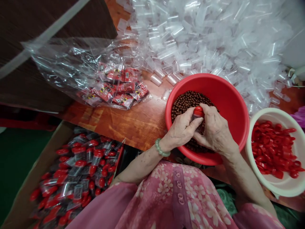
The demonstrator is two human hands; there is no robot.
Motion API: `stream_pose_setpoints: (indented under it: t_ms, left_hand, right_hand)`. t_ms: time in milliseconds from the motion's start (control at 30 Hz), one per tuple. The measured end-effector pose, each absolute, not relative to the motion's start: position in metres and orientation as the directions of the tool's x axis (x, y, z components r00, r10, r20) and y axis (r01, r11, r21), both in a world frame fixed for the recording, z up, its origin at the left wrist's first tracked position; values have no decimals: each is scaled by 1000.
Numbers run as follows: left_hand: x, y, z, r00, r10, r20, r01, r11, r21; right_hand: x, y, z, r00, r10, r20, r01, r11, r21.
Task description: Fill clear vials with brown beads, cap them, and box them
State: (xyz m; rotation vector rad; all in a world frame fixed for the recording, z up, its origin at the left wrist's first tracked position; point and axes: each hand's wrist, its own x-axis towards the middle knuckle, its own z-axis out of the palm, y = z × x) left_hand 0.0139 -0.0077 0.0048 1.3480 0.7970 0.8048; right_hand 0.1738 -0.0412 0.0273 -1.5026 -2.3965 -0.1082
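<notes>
Over a red basin (234, 95) I have a small clear plastic container with a red cap (198, 111) between my two hands. My left hand (182, 128), with a green bead bracelet at the wrist, pinches it from the left. From the other side my right hand (213, 128) closes its fingers round it. Much of the container's body is hidden by the fingers. Brown round beads or balls (186, 101) lie in the left part of the basin, below the hands.
Clear plastic cups (202, 47) are heaped at the back. A cream basin (254, 178) of red caps (274, 149) stands at right. Left are a plastic bag (71, 60) with red packets (124, 87) and a low box (26, 194) of red-capped containers (78, 165).
</notes>
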Motion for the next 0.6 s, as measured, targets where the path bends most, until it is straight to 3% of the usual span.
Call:
stream_pose_setpoints:
  t_ms: [233,600]
  left_hand:
    - [14,-8,5,562,825,-63,-98,142,985]
    - [16,-10,-6,518,856,0,-131,79,988]
  right_hand:
    - [181,-38,28,-428,848,313,886,462,-41]
    - [180,-31,22,-473,779,413,874,475,105]
